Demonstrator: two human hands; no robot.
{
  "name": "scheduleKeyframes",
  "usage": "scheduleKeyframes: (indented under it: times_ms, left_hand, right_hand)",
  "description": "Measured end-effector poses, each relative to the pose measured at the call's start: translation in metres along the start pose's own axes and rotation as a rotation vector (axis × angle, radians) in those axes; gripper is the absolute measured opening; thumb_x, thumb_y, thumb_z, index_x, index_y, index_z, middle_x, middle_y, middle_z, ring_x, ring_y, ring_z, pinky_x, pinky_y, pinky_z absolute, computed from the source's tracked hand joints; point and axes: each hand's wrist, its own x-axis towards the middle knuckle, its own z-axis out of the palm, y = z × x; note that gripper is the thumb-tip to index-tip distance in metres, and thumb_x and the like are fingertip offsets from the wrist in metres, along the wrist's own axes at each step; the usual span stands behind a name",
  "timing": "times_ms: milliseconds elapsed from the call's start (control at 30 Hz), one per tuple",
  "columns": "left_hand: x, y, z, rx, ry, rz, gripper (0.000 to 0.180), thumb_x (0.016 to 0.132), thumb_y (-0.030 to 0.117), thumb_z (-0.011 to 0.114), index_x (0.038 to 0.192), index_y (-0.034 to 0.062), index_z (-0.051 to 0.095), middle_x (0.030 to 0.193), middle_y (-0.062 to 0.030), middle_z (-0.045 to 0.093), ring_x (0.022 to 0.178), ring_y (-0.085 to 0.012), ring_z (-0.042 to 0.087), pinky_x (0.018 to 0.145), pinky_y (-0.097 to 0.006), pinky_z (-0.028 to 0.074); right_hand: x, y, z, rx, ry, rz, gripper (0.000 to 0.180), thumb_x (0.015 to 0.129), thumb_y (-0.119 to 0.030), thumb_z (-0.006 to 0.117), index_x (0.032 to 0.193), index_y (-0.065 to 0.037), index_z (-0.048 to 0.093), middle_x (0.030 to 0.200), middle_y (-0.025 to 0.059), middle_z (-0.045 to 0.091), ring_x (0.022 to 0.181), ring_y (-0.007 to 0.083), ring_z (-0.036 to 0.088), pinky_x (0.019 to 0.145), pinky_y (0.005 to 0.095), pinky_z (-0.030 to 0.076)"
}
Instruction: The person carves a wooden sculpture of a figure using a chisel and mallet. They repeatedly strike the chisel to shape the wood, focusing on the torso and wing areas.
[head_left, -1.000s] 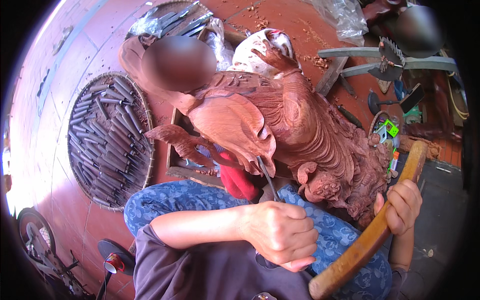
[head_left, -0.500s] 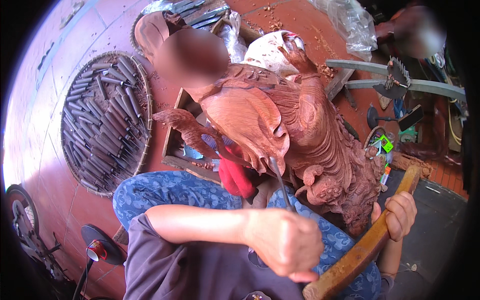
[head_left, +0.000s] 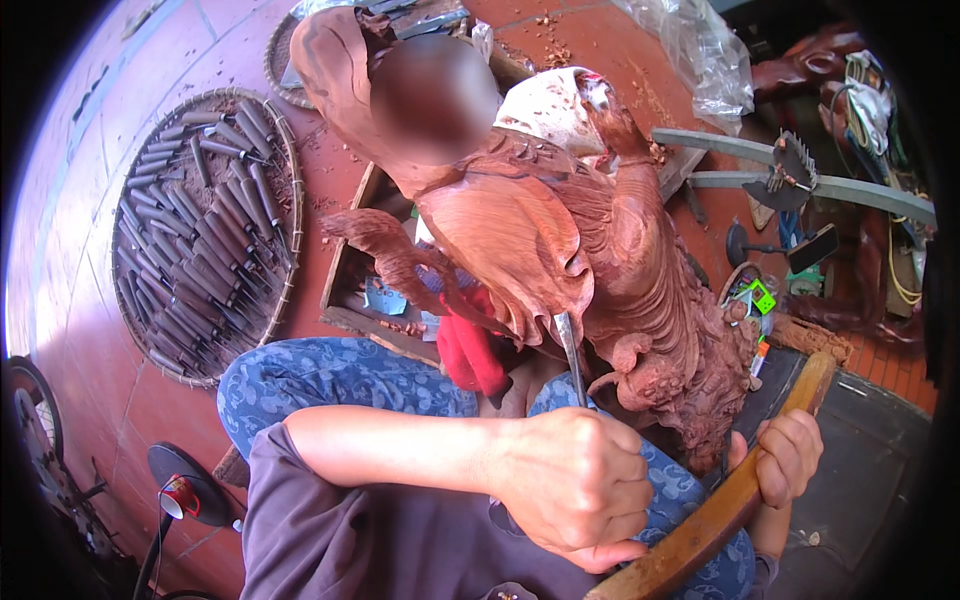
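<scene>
A reddish-brown wooden statue (head_left: 510, 240) with carved robe folds leans across in front of my legs. My left hand (head_left: 580, 490) is closed in a fist around a chisel (head_left: 573, 355). The handle is hidden in the fist. The blade's tip meets the lower edge of the carved drapery. My right hand (head_left: 788, 460) grips a long, slightly curved wooden bar (head_left: 720, 515), which slants from upper right down to just beside my left fist. Bar and chisel appear apart, though the fist hides the handle's end.
A round woven basket (head_left: 292, 250) full of dark-handled carving tools stands at left. Behind the statue are a white cloth (head_left: 545, 105) and clear plastic (head_left: 700, 60). A wooden crate (head_left: 345, 245) sits beside it. Metal bars (head_left: 730, 140) and a phone on a stand (head_left: 812, 248) are at right.
The chisel blade stands out more clearly, its tip still at the drapery edge. The bar and my right hand have dropped slightly down and left. The statue appears a little further right.
</scene>
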Motion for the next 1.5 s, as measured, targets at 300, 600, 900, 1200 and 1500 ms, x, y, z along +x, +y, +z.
scheduleKeyframes:
  times_ms: [300, 600, 900, 1200, 1500]
  left_hand:
    - [-0.007, -0.007, 0.007, 0.002, 0.022, 0.052, 0.036, 0.090, 0.027, 0.061, 0.060, 0.0139, 0.044, 0.064, 0.0002, 0.041, 0.056, -0.0141, 0.048, 0.049, -0.027, 0.034]
    - [-0.004, -0.008, 0.003, 0.054, 0.012, 0.019, 0.035, 0.089, 0.027, 0.061, 0.061, 0.0137, 0.045, 0.065, 0.0005, 0.044, 0.056, -0.0136, 0.049, 0.050, -0.027, 0.034]
    - [-0.005, -0.011, 0.003, 0.154, -0.019, 0.018, 0.033, 0.089, 0.027, 0.062, 0.063, 0.0128, 0.049, 0.068, 0.0002, 0.051, 0.058, -0.0130, 0.052, 0.050, -0.026, 0.036]
    - [-0.003, -0.012, 0.007, 0.200, -0.009, -0.012, 0.032, 0.087, 0.028, 0.063, 0.063, 0.0123, 0.049, 0.068, 0.0001, 0.049, 0.059, -0.0136, 0.052, 0.051, -0.027, 0.036]
    - [0.000, -0.012, 0.014, 0.275, 0.023, -0.076, 0.030, 0.085, 0.026, 0.065, 0.063, 0.0129, 0.049, 0.066, 0.0010, 0.045, 0.058, -0.0124, 0.051, 0.051, -0.027, 0.036]
  right_hand:
    - [-0.004, 0.001, -0.001, -0.037, 0.026, -0.041, 0.033, 0.076, 0.001, 0.076, 0.086, -0.004, 0.045, 0.078, 0.0106, 0.057, 0.063, 0.0272, 0.058, 0.054, 0.0398, 0.050]
    - [-0.015, 0.017, 0.009, -0.055, 0.053, -0.035, 0.037, 0.071, 0.002, 0.078, 0.087, -0.006, 0.046, 0.083, 0.0096, 0.059, 0.068, 0.0270, 0.060, 0.057, 0.0386, 0.052]
    - [-0.021, 0.029, 0.013, -0.046, 0.033, -0.075, 0.036, 0.071, 0.002, 0.079, 0.088, -0.006, 0.047, 0.085, 0.0099, 0.059, 0.071, 0.0269, 0.060, 0.058, 0.0408, 0.054]
    - [-0.022, 0.044, 0.019, 0.006, 0.142, -0.086, 0.033, 0.071, 0.002, 0.079, 0.082, -0.006, 0.049, 0.078, 0.0105, 0.059, 0.065, 0.0278, 0.060, 0.057, 0.0410, 0.053]
    - [-0.017, 0.055, 0.027, -0.070, 0.121, -0.061, 0.032, 0.071, 0.004, 0.077, 0.082, -0.004, 0.048, 0.076, 0.0103, 0.058, 0.061, 0.0274, 0.059, 0.055, 0.0409, 0.052]
